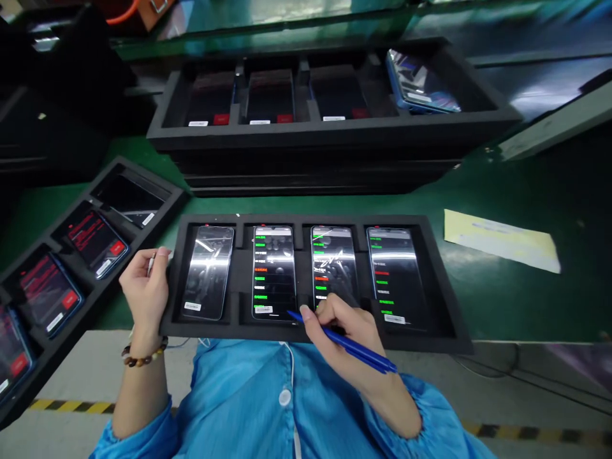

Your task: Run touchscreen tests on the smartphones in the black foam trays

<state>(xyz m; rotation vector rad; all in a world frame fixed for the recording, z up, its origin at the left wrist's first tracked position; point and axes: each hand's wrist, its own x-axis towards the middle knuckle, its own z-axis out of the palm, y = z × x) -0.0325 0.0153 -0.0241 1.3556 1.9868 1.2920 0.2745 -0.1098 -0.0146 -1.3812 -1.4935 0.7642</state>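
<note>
My right hand (347, 331) grips a blue pen (358, 352), its tip near the lower right corner of a lit phone (273, 271). That phone lies second from the left in a black foam tray (306, 331) and shows green, white and red lines of text. Two more phones with such text, one (333, 264) partly behind my fingers and one (394, 274) at the right, share the tray. The leftmost phone (209, 273) has a dark screen. Beside the tray's left edge, my left hand (147, 287) is closed, thumb against fingers, around something small and pale that I cannot make out.
Behind stands a stack of black trays (306, 137); its top one holds several phones, the rightmost phone (421, 83) lying tilted. Another tray (102, 280) of phones sits at the left. A yellowish paper strip (502, 239) lies on the green bench (516, 306).
</note>
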